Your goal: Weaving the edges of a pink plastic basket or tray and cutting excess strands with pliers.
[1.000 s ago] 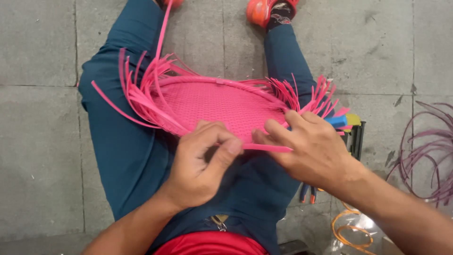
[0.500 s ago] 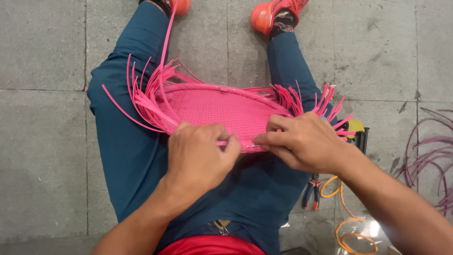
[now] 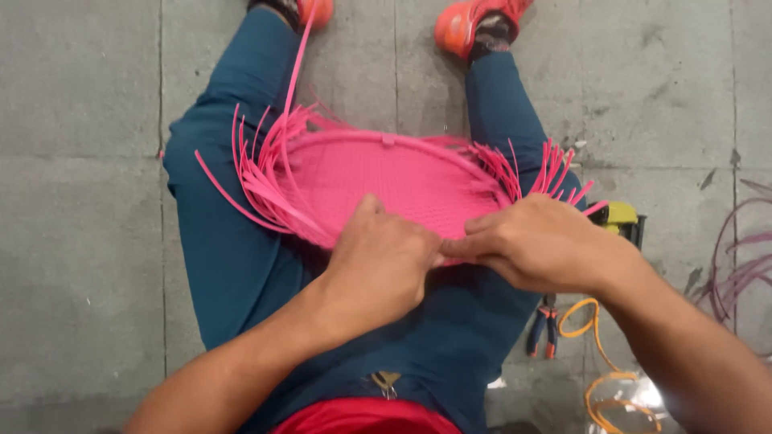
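A pink woven oval piece [image 3: 402, 181] with loose plastic strips fanning out at both ends rests across my lap, on teal trousers. My left hand [image 3: 382, 265] and my right hand [image 3: 535, 241] meet at its near rim, fingertips pinched together on the pink weave. The near edge of the piece is hidden under both hands. One long pink strip [image 3: 299, 56] runs up toward my left foot.
I sit on a grey tiled floor with orange shoes [image 3: 474, 20] at the top. Pliers with blue and orange handles [image 3: 543, 325] lie by my right thigh, next to an orange cord [image 3: 599, 366]. A yellow tool [image 3: 618, 215] and purple strips [image 3: 744, 269] lie at the right.
Both hands have drawn closer together at the near rim of the pink piece. The view has shifted slightly, showing more of the floor on the right.
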